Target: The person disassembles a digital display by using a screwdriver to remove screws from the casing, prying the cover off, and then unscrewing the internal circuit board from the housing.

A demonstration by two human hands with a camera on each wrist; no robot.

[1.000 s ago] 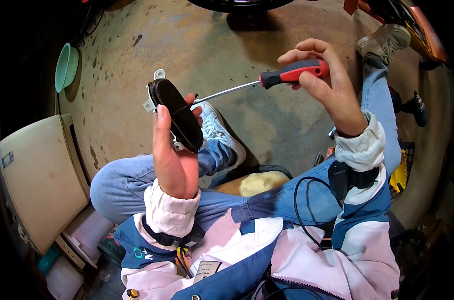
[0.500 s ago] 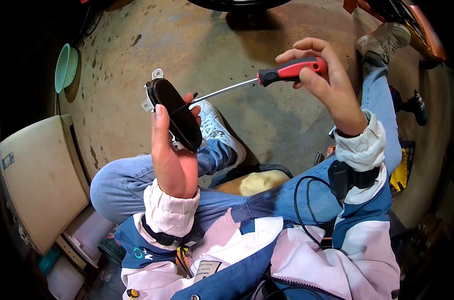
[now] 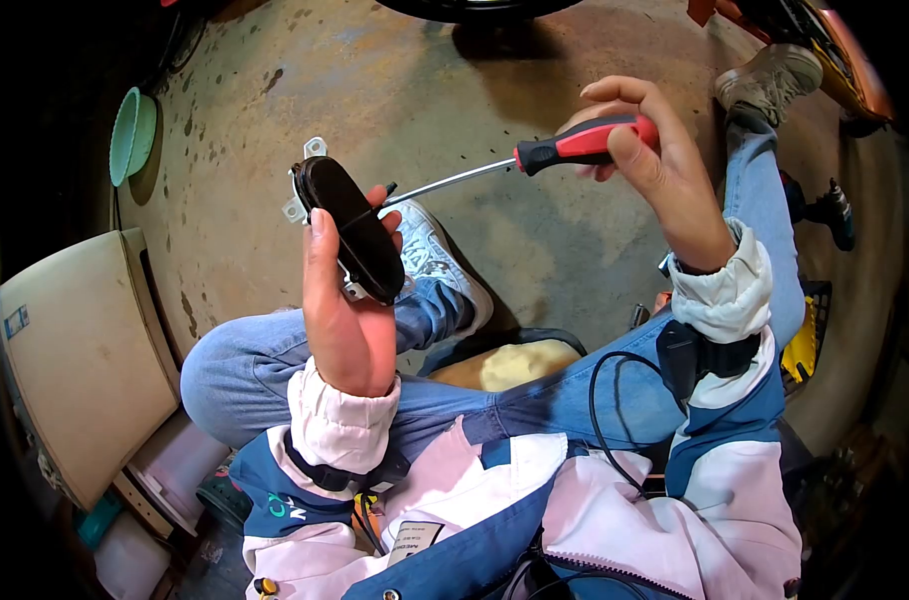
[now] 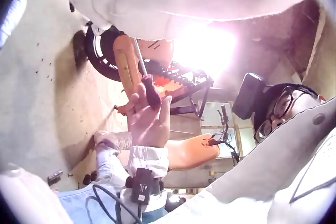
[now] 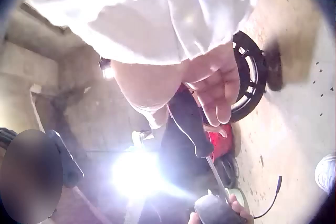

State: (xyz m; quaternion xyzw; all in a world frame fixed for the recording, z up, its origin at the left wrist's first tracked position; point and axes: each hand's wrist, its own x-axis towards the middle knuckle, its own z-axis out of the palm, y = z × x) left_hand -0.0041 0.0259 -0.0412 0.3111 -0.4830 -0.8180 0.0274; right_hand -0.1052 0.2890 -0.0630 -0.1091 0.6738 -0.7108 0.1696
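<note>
In the head view my left hand (image 3: 350,325) grips a dark, glossy oval housing (image 3: 352,230) with silver metal mounting tabs, thumb on its near side and fingertips showing at its far edge. My right hand (image 3: 665,165) holds a red-and-black screwdriver (image 3: 580,146) by its handle, between thumb and fingers. The shaft slants down to the housing's right side, where its tip is hidden near my left fingertips. From the right wrist, the housing (image 5: 215,209) shows below the screwdriver handle (image 5: 190,121), and a thin cable (image 5: 273,198) with a plug hangs beside it.
A black wheel (image 3: 475,8) stands at the far edge. The green basin (image 3: 133,135) and a beige box (image 3: 85,360) are on the left. A power drill (image 3: 830,215) lies right of my leg, near a yellow-and-black item (image 3: 803,335). My shoe (image 3: 430,255) is just beyond the housing.
My right thumb and fingers have shifted round the screwdriver handle, with the fingers curling in further. The housing and my left hand stay nearly still.
</note>
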